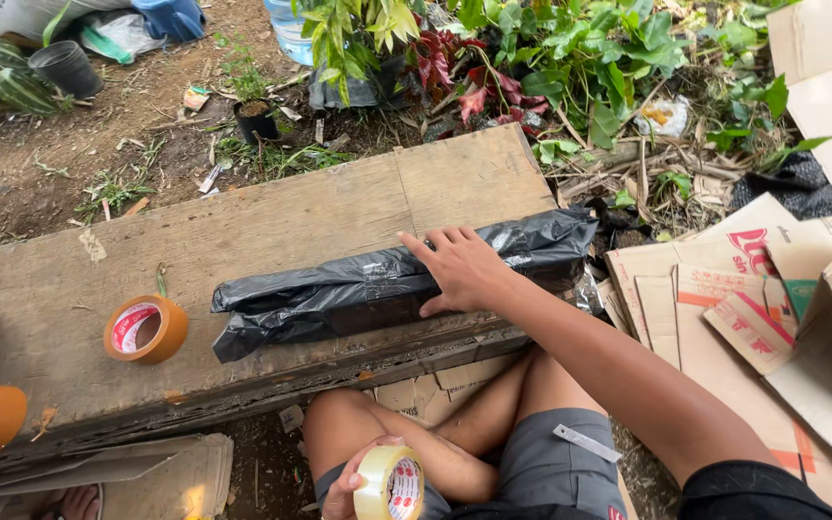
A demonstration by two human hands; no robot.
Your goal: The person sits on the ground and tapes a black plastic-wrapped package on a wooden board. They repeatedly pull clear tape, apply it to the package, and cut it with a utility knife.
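The right hand [462, 270] lies open and flat on the long black plastic-wrapped bundle [387, 284] across the wooden board [243, 231]; keeping that pressure holds the wrap taut. The left hand [353, 486] grips a clear tape roll [389, 483] at the knees.

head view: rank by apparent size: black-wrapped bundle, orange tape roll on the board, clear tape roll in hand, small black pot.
1. black-wrapped bundle
2. orange tape roll
3. clear tape roll, close to the orange one; nearer the camera, so unsure
4. small black pot, though farthest away

Black plastic parcel [392, 284], orange tape roll [145, 329], clear-ish roll [389, 483] w/ red-white core, brown board [243, 231]
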